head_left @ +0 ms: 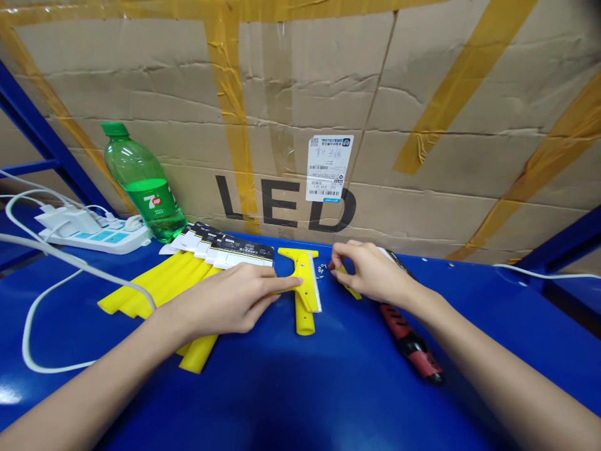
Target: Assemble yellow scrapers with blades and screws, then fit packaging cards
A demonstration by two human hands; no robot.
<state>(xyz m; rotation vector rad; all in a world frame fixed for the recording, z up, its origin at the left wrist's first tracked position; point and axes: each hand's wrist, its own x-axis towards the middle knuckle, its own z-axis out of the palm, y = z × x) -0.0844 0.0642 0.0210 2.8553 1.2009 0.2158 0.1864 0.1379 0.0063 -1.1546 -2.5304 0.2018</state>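
My left hand is closed at the yellow scraper, its index finger stretched onto the scraper head and its thumb just below. The head shows small screws and a pale strip along its right edge; a short tubular yellow end points toward me. Right of it, my right hand has thumb and index finger pinched together. What lies in that pinch is too small to make out. Several tiny screws lie on the blue table between scraper and right hand. Partly under that hand is another yellow piece.
A red-and-black power screwdriver lies below my right wrist. Left are several yellow scraper handles with black-and-white cards, a green bottle, and a white power strip with loose cables. A large cardboard box stands behind.
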